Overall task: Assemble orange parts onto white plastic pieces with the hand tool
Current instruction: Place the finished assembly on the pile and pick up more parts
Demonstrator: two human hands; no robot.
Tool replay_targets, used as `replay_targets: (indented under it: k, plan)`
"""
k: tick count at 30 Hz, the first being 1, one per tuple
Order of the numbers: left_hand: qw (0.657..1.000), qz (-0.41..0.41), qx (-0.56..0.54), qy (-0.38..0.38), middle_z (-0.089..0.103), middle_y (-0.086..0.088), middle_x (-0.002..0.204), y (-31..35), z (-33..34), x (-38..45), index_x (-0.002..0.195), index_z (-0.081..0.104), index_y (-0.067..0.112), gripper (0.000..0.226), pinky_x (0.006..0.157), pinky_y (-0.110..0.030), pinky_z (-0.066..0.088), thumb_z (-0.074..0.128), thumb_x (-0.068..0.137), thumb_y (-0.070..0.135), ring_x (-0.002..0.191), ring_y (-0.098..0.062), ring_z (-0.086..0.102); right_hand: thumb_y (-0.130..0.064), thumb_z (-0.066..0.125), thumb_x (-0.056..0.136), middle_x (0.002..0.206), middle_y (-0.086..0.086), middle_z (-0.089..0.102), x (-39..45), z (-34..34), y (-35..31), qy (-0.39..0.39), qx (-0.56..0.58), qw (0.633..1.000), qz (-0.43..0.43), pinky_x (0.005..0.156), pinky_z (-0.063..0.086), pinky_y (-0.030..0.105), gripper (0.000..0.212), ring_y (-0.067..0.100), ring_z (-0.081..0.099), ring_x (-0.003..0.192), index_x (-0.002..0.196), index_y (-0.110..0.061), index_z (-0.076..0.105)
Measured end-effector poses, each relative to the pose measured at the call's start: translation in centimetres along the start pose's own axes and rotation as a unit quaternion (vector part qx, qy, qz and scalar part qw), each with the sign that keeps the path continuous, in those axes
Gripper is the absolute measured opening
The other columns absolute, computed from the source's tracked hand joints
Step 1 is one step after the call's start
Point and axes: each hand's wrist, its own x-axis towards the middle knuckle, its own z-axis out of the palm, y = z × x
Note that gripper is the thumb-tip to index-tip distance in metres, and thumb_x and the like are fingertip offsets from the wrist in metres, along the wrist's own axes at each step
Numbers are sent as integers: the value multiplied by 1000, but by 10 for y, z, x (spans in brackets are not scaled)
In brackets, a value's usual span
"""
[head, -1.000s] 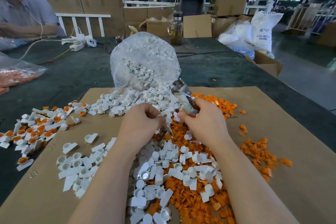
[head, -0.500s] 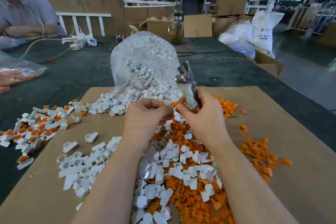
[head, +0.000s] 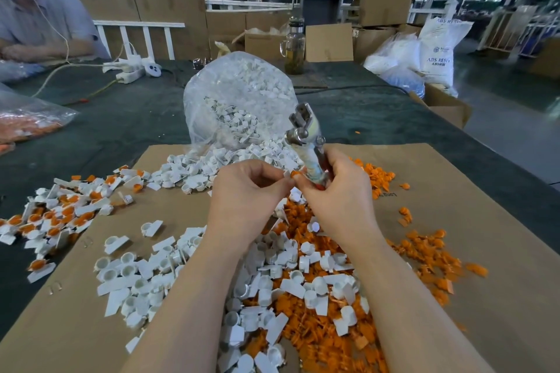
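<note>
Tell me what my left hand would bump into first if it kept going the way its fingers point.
Your left hand points right, at your right hand. Its fingertips already meet the small orange part pinched between them, so that comes first, then the right hand's fingers holding the hand tool.

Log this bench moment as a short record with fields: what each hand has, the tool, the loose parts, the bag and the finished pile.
left hand: pinches a small white piece with an orange part at the fingertips
right hand: grips the hand tool, metal head pointing up
loose parts: white and orange mixed on the cardboard sheet
clear bag: white pieces, spilling out onto the sheet
assembled pile: left edge of the sheet, white pieces with orange inserts
</note>
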Motion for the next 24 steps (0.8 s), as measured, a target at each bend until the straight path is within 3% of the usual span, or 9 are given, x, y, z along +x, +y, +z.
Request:
replay_targets:
  k: [7,15,19,24]
  plan:
    - [999,18,31,8,72,10,64,0,2,0,68,73,25,13,57,-18,54,79,80,27,62,-8,68,-23,74,83,92,-12,67,2,-2,2,-31,2,999,-8,73,57,34,26,8,64,84,106,-25,62]
    - [998,22,51,30,70,13,64,-3,5,0,69,70,25,15,53,-16,50,79,79,32,59,-2,64,-13,70,81,82,-18,61,1,-4,2,-52,17,998,-17,64,50,25,28,4,61,77,98,-31,57]
    - [996,20,73,36,71,9,65,-4,4,2,70,68,25,17,60,-25,54,78,81,34,62,-6,66,-13,68,81,77,-18,59,1,-3,2,-61,20,998,-19,61,46,22,27,4,59,74,94,-32,55]
    - [1000,-6,-6,24,73,11,65,-5,1,4,78,68,19,13,65,-21,51,77,85,26,65,-4,71,-19,67,86,75,-18,59,2,-6,1,-74,44,996,-2,57,42,15,24,0,58,72,89,-39,53]
